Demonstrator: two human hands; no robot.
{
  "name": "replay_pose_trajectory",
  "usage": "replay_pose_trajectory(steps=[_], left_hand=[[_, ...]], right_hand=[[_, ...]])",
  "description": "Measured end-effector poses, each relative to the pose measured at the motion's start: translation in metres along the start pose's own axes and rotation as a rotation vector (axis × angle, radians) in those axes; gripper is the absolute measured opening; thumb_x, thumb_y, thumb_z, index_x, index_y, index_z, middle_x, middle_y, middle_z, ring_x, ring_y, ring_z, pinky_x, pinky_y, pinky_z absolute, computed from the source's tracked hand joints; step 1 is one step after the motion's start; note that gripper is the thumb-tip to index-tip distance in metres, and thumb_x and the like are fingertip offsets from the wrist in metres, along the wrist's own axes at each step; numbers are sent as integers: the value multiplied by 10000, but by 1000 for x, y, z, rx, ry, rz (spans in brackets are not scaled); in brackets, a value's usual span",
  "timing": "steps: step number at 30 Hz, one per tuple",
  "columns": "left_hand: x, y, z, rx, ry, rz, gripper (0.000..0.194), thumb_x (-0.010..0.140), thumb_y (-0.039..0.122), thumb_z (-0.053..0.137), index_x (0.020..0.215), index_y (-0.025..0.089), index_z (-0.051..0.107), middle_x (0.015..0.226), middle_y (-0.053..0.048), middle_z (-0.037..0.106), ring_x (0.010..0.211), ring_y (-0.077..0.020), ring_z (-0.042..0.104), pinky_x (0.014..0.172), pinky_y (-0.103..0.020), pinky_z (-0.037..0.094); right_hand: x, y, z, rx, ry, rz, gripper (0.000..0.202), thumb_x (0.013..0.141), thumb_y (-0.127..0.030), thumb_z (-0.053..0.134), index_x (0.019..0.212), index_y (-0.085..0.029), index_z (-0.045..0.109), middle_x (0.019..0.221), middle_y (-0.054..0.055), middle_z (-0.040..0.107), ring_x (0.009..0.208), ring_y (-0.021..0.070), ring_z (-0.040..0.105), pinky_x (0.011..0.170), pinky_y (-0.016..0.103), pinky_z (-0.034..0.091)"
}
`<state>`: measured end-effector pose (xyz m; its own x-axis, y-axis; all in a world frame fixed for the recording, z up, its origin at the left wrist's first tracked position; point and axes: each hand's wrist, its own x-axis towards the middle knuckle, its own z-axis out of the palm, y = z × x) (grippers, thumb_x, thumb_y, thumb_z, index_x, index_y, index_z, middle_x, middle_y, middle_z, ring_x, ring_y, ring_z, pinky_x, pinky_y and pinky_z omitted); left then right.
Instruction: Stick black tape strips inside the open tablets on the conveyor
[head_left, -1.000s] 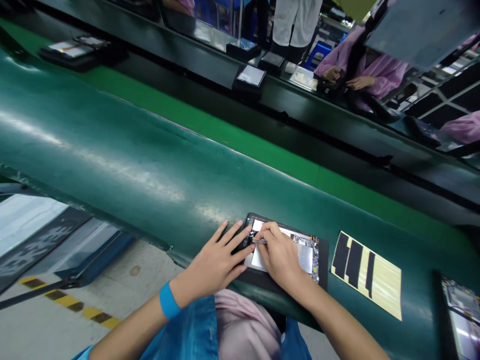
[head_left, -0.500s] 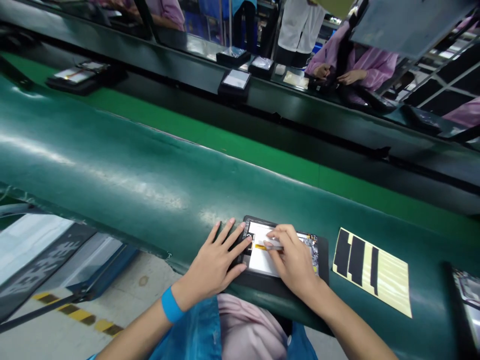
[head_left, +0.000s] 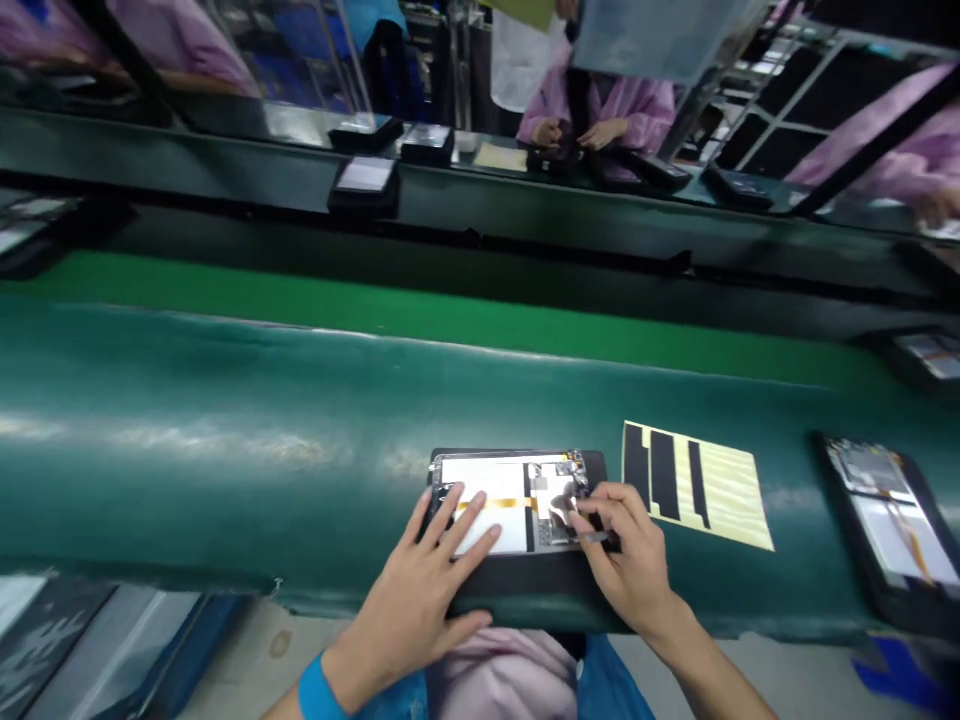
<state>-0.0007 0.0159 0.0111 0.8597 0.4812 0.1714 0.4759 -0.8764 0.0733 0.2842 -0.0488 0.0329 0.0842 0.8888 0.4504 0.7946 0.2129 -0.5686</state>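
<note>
An opened tablet [head_left: 487, 470] lies in a black tray [head_left: 510, 575] on the green bench in front of me. Its white battery area is crossed by an orange ribbon cable [head_left: 495, 503], and a circuit board [head_left: 551, 480] fills its right end. My left hand [head_left: 427, 580] is open, fingers spread and resting over the tablet's left part. In my right hand [head_left: 630, 550] the fingers are pinched on thin metal tweezers [head_left: 598, 537], over the board end. The tips of the tweezers are hard to make out.
Right of the tray is a yellow sheet [head_left: 731, 490] with black adhesive strips. Another opened tablet [head_left: 900, 530] sits farther right. Beyond a bright green belt [head_left: 450, 345] runs a further bench with devices [head_left: 366, 175], where people in pink sleeves [head_left: 645, 110] work.
The view has turned to the right. My right hand has moved from the tablet's middle to its board end. My left hand reaches further over the white area, and the orange cable is more exposed.
</note>
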Motion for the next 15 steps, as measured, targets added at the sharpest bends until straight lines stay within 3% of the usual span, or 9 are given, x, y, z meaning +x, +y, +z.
replay_pose_trajectory(steps=[4, 7, 11, 15], left_hand=[[4, -3, 12, 33, 18, -4, 826, 877, 503, 660, 1590, 250, 328, 1688, -144, 219, 1553, -439, 141, 1233, -621, 166], [6, -9, 15, -21, 20, 8, 838, 916, 415, 609, 1629, 268, 194, 1707, -123, 149, 1559, -436, 108, 1222, -665, 182], [11, -11, 8, -55, -36, -2, 833, 958, 353, 539, 1630, 373, 47, 1725, -47, 45, 1560, -445, 68, 1180, -756, 196], [20, -4, 1, -5, -57, 7, 803, 966, 405, 491, 1627, 391, 34, 1729, -5, 5, 1551, -465, 80, 1185, -761, 208]], right_hand=[[-36, 3, -12, -26, 181, 152, 78, 955, -174, 591, 978, -210, 657, 935, 64, 614, 772, 163, 653, 658, 275, 553], [-71, -2, -8, -32, 307, 266, 103, 960, -195, 576, 946, -207, 677, 912, 58, 630, 789, 160, 662, 701, 280, 555], [-107, -16, 23, -41, 351, 290, 197, 980, -239, 522, 897, -222, 700, 902, 45, 672, 812, 146, 668, 735, 269, 522], [-104, -18, 59, -76, 271, 223, 224, 1014, -332, 494, 962, -258, 699, 998, 7, 699, 878, 128, 672, 736, 268, 474]])
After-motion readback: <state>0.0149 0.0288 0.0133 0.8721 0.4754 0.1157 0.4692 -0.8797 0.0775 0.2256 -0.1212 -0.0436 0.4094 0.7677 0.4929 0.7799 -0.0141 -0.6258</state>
